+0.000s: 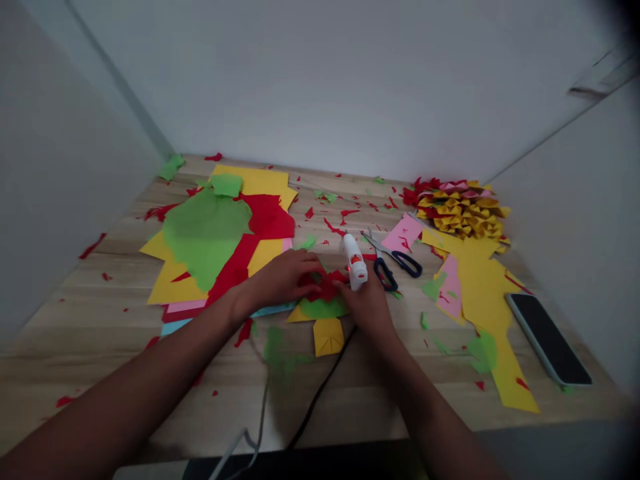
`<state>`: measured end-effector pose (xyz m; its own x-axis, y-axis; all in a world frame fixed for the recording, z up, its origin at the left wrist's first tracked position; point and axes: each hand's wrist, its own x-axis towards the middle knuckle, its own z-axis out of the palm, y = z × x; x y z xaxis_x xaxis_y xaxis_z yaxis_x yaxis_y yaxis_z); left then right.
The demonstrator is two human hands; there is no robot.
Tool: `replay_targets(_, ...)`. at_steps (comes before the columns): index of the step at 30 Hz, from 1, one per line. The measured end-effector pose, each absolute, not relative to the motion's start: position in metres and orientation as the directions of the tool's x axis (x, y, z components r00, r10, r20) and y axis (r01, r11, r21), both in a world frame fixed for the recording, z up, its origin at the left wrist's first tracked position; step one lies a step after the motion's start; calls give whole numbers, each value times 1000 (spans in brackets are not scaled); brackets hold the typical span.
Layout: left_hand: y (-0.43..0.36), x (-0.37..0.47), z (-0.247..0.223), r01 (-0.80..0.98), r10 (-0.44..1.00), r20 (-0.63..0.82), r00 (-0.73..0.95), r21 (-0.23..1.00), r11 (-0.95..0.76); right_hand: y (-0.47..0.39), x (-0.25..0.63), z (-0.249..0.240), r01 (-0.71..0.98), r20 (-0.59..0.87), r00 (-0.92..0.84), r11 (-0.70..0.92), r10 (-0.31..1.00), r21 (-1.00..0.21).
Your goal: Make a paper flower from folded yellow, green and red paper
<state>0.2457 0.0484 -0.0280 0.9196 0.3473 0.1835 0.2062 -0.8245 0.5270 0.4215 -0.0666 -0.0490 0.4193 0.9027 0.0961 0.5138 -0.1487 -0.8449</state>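
In the head view my left hand (pixel 290 275) has its fingers curled onto a crumpled piece of red paper (pixel 329 287). My right hand (pixel 369 303) is closed round a white hot glue gun (pixel 356 263), whose nozzle points away from me, and its fingertips touch the right side of the same red paper. Green paper (pixel 323 308) and a yellow paper edge lie beneath both hands. Just in front of them is a small folded yellow paper piece (pixel 329 337). A black cord (pixel 320 393) runs from under my right hand towards the near table edge.
Scissors with dark handles (pixel 393 260) lie right of the glue gun. A pile of folded paper pieces (pixel 463 210) sits at the back right, a phone (pixel 550 340) at the right edge. Large paper sheets (pixel 205 233) cover the left; scraps litter the wooden table (pixel 115 333). Walls enclose it.
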Motion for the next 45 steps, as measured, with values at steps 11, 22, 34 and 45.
replay_targets(11, 51, 230, -48, 177, 336, 216, 917, 534, -826, -66, 424, -48, 607, 76, 379, -186, 922, -772)
replay_targets(22, 48, 232, -46, 199, 325, 192, 926, 481, -854, -69, 422, -34, 521, 118, 507, -194, 854, -831)
replay_targets(34, 48, 232, -49, 202, 337, 204, 919, 490, -848, -159, 419, 4, 407, -311, 345, -440, 885, -801)
replay_targets(45, 49, 232, -52, 182, 313, 216, 925, 471, -863, -135, 418, -5, 561, -324, 337, -465, 884, -685)
